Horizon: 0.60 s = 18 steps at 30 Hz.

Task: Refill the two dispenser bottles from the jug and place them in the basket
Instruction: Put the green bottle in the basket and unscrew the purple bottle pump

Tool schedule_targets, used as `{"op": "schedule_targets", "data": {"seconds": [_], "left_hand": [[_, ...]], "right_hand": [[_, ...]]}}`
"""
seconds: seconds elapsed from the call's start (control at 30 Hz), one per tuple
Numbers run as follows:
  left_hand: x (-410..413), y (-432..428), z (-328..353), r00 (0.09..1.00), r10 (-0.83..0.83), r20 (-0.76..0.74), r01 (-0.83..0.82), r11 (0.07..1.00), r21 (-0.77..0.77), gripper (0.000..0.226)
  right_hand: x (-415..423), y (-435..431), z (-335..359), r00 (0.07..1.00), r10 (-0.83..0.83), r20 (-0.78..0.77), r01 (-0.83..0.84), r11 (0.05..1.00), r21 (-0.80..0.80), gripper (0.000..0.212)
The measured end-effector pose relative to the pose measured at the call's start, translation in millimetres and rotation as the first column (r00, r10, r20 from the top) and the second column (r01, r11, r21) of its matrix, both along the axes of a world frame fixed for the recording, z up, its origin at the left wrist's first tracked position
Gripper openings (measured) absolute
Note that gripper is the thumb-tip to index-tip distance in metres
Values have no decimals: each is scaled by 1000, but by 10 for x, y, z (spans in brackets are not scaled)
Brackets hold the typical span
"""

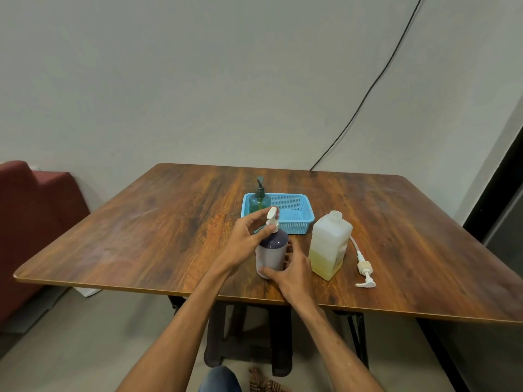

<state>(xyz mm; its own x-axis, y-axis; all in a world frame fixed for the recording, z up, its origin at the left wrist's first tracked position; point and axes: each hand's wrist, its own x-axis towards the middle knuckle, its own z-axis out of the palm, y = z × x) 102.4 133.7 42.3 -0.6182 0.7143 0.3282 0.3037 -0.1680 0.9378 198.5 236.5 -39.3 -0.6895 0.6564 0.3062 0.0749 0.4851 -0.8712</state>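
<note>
A purple dispenser bottle stands upright on the wooden table, its white pump head on top. My left hand pinches the collar of that pump. My right hand grips the bottle's lower body from the right. Behind them a green dispenser bottle with a dark pump stands in the left end of the blue basket. To the right stands the uncapped translucent jug, yellow liquid filling its lower third.
The jug's white pump with its long tube lies on the table right of the jug. A dark red seat stands at the left beyond the table. A black cable runs down the wall behind.
</note>
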Motion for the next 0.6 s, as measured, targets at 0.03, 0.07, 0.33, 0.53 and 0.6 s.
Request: {"op": "schedule_targets", "data": {"seconds": [0.03,0.07,0.33,0.53,0.6], "left_hand": [[-5,-6,15,1000,3,-9,-3,1000,11,40],[-18,-1,21,999,33,-25,-33,999,19,37],[-7,56,25,986,135,-99,-140,989,-50,60],[-30,-3,-26,996,73,-50,-73,997,-2,35],[-28,21,-22,984,153,-93,-153,988,8,32]], "right_hand": [[-1,6,-7,1000,2,-1,-2,1000,0,94],[-2,6,-12,1000,4,-1,-4,1000,-3,95],[-12,3,-16,1000,9,5,-9,1000,-4,96],[-20,21,-32,1000,-2,8,2,1000,3,95],[-16,19,-32,1000,5,4,-5,1000,-7,95]]}}
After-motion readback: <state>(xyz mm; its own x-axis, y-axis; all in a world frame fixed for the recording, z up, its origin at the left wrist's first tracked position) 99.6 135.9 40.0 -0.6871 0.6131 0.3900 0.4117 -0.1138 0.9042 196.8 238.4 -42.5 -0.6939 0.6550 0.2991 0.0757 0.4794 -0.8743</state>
